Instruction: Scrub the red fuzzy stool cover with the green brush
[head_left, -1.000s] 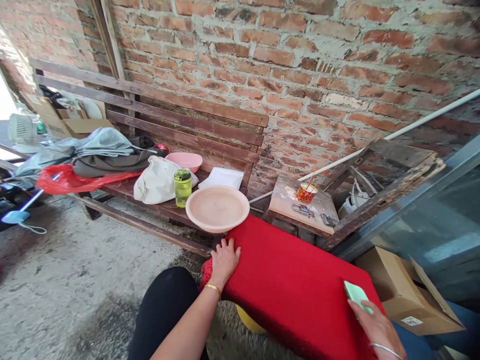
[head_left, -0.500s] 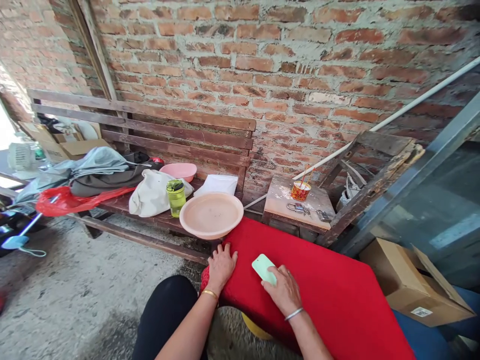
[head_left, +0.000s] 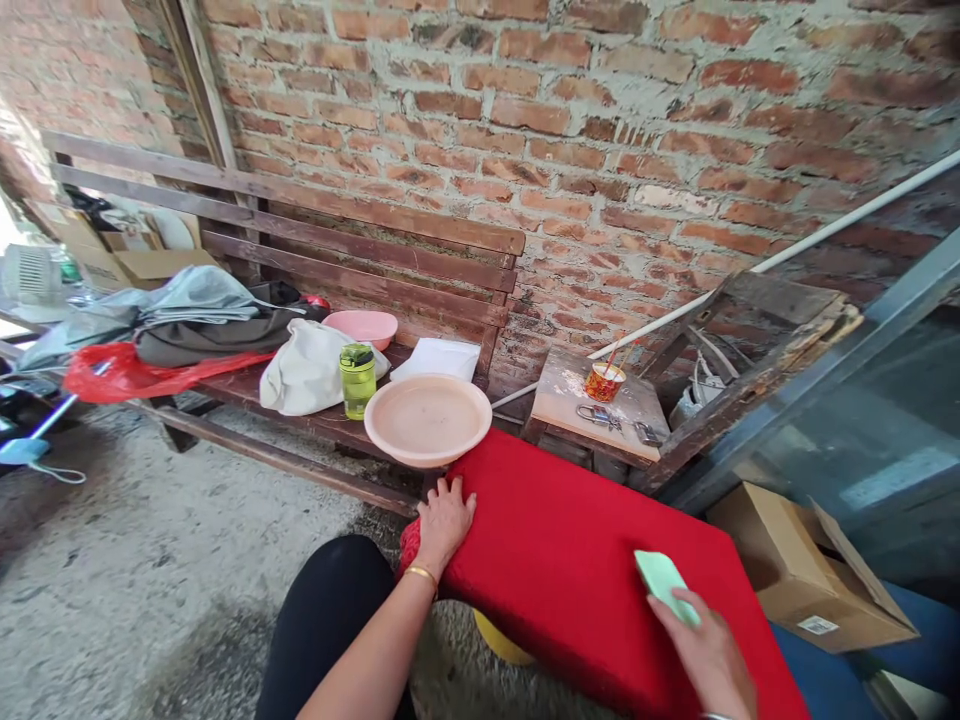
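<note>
In the head view, the right hand (head_left: 709, 640) grasps a green block (head_left: 660, 576) above the right part of the red cloth (head_left: 555, 550). The block's near end sits between thumb and fingers, while its far left end juts out past the grip; whether its underside touches the cloth, I cannot tell. The left hand (head_left: 445, 522) rests back up on the cloth's left end, unclenched and grasping nothing, its fingers pointing to the far side, well apart from the block. Just beyond those fingers is a basin (head_left: 421, 456), at the cloth's far left corner, with a bottle (head_left: 358, 385) just left of it on the bench (head_left: 420, 262). Farther right, a cup (head_left: 603, 384) stands on a chair (head_left: 551, 408), and a carton (head_left: 787, 575) lies right of the cloth
</note>
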